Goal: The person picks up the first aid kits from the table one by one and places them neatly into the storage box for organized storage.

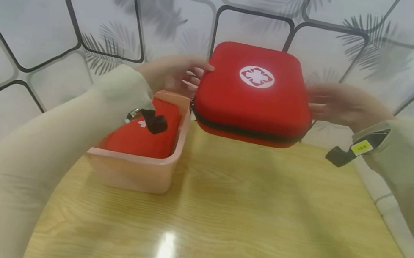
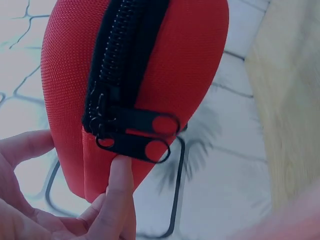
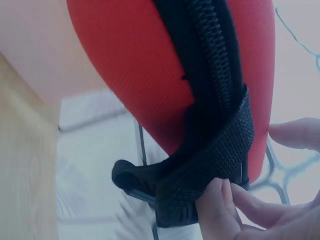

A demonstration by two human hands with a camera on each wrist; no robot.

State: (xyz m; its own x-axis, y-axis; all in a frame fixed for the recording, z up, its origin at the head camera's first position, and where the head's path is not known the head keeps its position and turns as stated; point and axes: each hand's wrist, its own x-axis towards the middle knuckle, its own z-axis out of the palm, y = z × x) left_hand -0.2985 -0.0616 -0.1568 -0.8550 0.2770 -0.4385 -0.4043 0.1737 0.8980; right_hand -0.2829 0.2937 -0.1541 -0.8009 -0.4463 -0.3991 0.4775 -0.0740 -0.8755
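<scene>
A red first-aid case (image 1: 252,104) with a white cross emblem is held up above the table between both hands. My left hand (image 1: 176,74) grips its left side, thumb at the top edge. In the left wrist view, the fingers (image 2: 120,185) press beside the black zipper pulls (image 2: 145,132). My right hand (image 1: 338,102) holds the opposite side. The right wrist view shows fingertips (image 3: 217,205) against a black strap handle (image 3: 210,155) and the thumb (image 3: 295,134) on the red shell. The zipper (image 3: 210,45) is closed where it shows.
Left of the case, a pink plastic bin (image 1: 137,170) stands on the wooden table (image 1: 243,210). Inside it lies another red pouch (image 1: 148,139) with a white cross, partly behind my left sleeve. A patterned wall or cloth (image 1: 181,19) rises behind the table.
</scene>
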